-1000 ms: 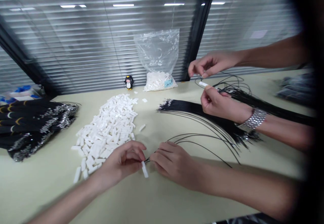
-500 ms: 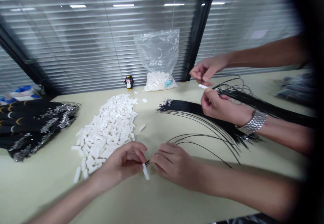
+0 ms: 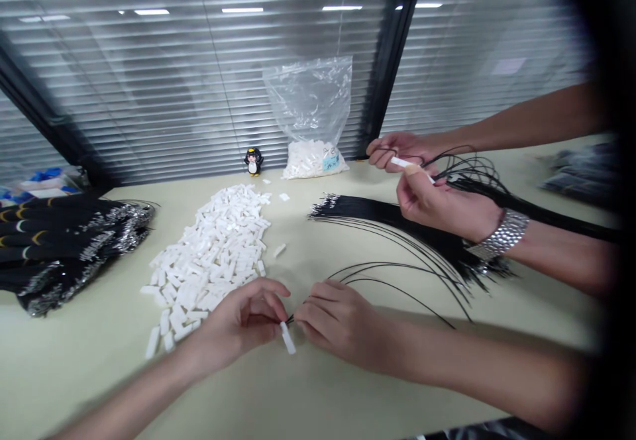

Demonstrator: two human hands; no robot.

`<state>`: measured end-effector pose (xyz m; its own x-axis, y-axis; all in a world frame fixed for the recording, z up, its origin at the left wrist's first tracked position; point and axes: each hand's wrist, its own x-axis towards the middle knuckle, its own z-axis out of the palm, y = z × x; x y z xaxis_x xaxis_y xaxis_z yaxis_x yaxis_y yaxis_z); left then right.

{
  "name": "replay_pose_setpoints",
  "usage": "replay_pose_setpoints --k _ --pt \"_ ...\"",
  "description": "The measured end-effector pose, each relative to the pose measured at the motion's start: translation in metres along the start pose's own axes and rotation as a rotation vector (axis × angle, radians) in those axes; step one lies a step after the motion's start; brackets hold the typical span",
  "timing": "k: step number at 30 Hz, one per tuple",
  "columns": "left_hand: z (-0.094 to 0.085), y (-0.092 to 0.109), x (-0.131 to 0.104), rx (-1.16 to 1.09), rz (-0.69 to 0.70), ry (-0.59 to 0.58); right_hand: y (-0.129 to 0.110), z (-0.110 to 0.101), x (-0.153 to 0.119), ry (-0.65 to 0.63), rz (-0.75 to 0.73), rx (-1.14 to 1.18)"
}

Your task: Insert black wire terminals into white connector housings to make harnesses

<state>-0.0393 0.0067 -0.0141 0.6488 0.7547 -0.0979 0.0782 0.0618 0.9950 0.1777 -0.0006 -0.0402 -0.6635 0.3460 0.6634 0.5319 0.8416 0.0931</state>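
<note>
My left hand pinches a small white plastic connector housing between thumb and fingers. Right beside it, my right hand is closed on thin black wires, whose ends reach the top of the housing. Whether those ends sit inside it I cannot tell. The wires arc out behind my right hand toward the right. Left of my hands spreads a big pile of loose white housings. Behind my right hand lies a flat bundle of black wires with metal terminals at its ends.
At the right, a co-worker's hands hold another white housing and black wires. A clear bag of white pieces and a penguin figurine stand by the blinds. Black cable bundles with silvery ends lie at the left.
My hands have hardly moved and keep the same hold. The co-worker's far hand has come down and now grips a wire by the white housing.
</note>
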Motion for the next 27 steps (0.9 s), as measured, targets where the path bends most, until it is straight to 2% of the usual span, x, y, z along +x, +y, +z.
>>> replay_pose_setpoints --k 20,27 --pt "0.0016 0.0005 -0.0008 0.003 -0.013 0.009 -0.0008 0.0010 0.0025 0.004 -0.011 0.022" --pt "0.0022 0.0064 -0.0002 0.081 -0.086 0.070 -0.0023 -0.0007 0.0011 0.007 0.075 0.001"
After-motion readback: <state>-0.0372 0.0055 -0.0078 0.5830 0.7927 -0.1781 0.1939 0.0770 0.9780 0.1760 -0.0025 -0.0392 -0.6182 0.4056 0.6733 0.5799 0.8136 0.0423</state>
